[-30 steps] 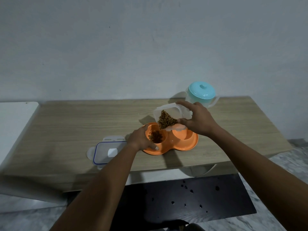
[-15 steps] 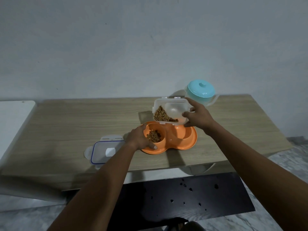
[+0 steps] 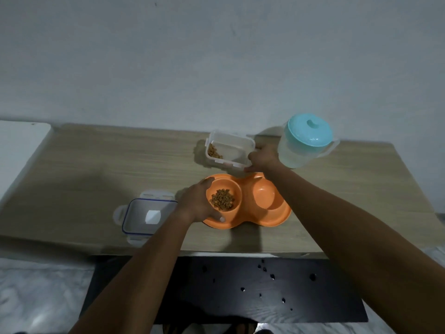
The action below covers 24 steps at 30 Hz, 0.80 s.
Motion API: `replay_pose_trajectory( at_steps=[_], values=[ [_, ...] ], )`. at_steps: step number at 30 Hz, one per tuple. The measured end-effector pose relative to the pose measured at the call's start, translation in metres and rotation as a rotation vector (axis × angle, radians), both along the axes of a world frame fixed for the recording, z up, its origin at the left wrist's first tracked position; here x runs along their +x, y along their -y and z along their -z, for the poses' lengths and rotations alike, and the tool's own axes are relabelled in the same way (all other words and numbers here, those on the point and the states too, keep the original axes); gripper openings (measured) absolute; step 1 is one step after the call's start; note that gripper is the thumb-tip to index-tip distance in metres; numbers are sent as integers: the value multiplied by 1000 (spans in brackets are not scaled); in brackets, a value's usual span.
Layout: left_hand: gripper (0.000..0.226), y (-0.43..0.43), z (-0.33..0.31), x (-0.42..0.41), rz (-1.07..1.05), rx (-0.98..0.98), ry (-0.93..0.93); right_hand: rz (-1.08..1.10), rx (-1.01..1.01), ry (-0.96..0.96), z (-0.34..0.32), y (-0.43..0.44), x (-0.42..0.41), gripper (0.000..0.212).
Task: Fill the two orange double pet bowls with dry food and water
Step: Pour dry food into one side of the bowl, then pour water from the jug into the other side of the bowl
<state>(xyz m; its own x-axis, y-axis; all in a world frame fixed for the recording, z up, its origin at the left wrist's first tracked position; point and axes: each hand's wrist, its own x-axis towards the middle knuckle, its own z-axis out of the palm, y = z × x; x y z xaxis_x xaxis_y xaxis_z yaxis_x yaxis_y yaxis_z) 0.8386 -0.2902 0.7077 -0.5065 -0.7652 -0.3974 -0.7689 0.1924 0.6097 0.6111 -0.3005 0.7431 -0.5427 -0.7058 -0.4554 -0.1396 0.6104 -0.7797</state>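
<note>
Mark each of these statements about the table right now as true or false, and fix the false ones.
1. The left well of the orange double bowl holds dry food. True.
2. The right well holds water. False: it looks dry and empty.
3. The left hand rests on the bowl's left rim. True.
4. The jug has its lid off. False: the teal lid sits on it.
5. The right hand holds the clear food container at its right end, behind the bowl. True.
6. The container's lid lies right of the bowl. False: it lies to the left.
</note>
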Motion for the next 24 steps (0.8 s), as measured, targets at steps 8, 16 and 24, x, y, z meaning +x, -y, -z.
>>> replay_pose_trajectory(
  at_steps=[8,16,24],
  values=[
    [127,-3,-12,-12,71,-63,217,-15,-46,-42,26,7,-3,50],
    [127,-30,-33,-55,31,-168,284,101,-469,-507,-17,-58,-11,25],
    [117,-44,-37,-99,53,-169,357,342,-239,-675,-41,-73,-120,39]
  ],
)
